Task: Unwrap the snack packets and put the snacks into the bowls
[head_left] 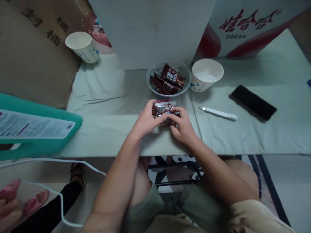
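Observation:
Both hands grip a small clear plastic packet [165, 108] with brown contents and some print, low over the pale green cloth. My left hand [147, 117] has its fingers around the packet's left side, thumb across its front. On the right side, my right hand [182, 122] is closed with bent fingers on the packet. Just beyond the hands is a clear round bowl [148, 81] holding several dark brown cocoa snack packs [173, 75]. To the right of the hands lies a slim white utility knife [218, 113].
A paper cup [198, 86] with something whitish inside stands right of the bowl; another paper cup [91, 55] is at back left. A black phone [252, 102] lies at right. Boxes [155, 32] line the back. A green jug [41, 111] and white cable [62, 207] are left.

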Motion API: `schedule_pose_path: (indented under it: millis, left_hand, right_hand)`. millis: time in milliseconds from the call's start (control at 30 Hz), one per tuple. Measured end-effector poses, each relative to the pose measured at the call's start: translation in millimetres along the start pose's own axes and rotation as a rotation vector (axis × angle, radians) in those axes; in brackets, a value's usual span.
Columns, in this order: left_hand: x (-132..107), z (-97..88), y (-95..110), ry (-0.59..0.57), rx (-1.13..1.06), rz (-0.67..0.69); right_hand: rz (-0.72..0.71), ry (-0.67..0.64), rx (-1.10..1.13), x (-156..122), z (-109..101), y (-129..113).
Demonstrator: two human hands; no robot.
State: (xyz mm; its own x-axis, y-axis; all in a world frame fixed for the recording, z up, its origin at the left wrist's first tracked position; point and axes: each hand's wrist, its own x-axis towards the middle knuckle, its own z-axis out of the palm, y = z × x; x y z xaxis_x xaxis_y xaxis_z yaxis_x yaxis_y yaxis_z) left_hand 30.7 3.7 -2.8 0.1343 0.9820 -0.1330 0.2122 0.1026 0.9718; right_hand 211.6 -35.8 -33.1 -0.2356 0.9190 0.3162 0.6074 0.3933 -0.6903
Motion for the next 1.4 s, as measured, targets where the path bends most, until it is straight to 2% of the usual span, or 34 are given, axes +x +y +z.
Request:
schedule_pose_path:
  millis: [67,133,200,267,367,433,533,633,733,833,900,967,1033,1133,1200,1267,1400]
  left_hand:
    - [1.0,7.0,3.1,-0.004,-0.166,-0.019]
    - [0.8,12.0,7.6,0.019,-0.282,-0.039]
    - [-1.2,15.7,12.3,0.036,-0.371,-0.050]
    - [-5.2,19.2,16.1,0.009,-0.464,-0.082]
    - [-12.2,26.4,19.7,-0.110,-0.632,-0.192]
    - [-15.3,33.4,20.7,-0.184,-0.713,-0.260]
    - [-16.1,45.1,20.5,-0.160,-0.699,-0.284]
    - [-14.6,51.7,19.4,-0.090,-0.617,-0.262]
    - [-13.8,49.8,19.2,-0.139,-0.691,-0.271]
    - [-12.9,43.7,19.2,-0.168,-0.717,-0.262]
    - [-10.8,39.2,18.1,-0.106,-0.657,-0.235]
    - [-7.5,34.1,15.7,-0.027,-0.629,-0.218]
    - [-3.7,27.7,12.1,0.029,-0.642,-0.216]
    - [0.7,16.2,6.2,0.062,-0.630,-0.203]
    - [2.0,8.6,4.2,0.071,-0.630,-0.195]
    - [1.7,1.7,4.7,0.021,-0.659,-0.228]
    - [-3.0,-8.4,8.7,-0.186,-0.637,-0.271]
  right_hand:
    - [-0.013,0.000,0.156,-0.5,-11.6,1.5]
    - [0.012,0.080,0.248,-3.9,-22.8,3.5]
    - [0.104,0.214,0.306,-8.6,-31.4,6.0]
    - [0.223,0.294,0.411,-12.9,-36.7,8.5]
    - [0.336,0.221,0.633,-16.1,-39.7,8.6]
    - [0.333,0.165,0.724,-16.2,-39.6,5.2]
    - [0.275,0.194,0.748,-15.0,-37.9,-1.5]
    - [0.281,0.211,0.637,-13.8,-34.4,-4.8]
    - [0.257,0.213,0.467,-12.3,-30.1,-6.3]
    - [0.136,0.148,0.390,-10.1,-30.2,-8.4]
    - [0.063,0.068,0.366,-8.4,-36.4,-7.2]
    - [0.046,0.086,0.255,-7.0,-48.8,-0.4]
    - [0.100,0.209,0.038,-6.6,-65.4,12.7]
    - [0.303,0.332,-0.316,-8.5,-87.8,37.1]
    - [0.465,0.304,-0.487,-11.5,-95.1,50.2]
    - [0.577,0.224,-0.583,-14.4,-96.1,57.9]
    - [0.622,0.119,-0.620,-16.1,-91.6,59.1]
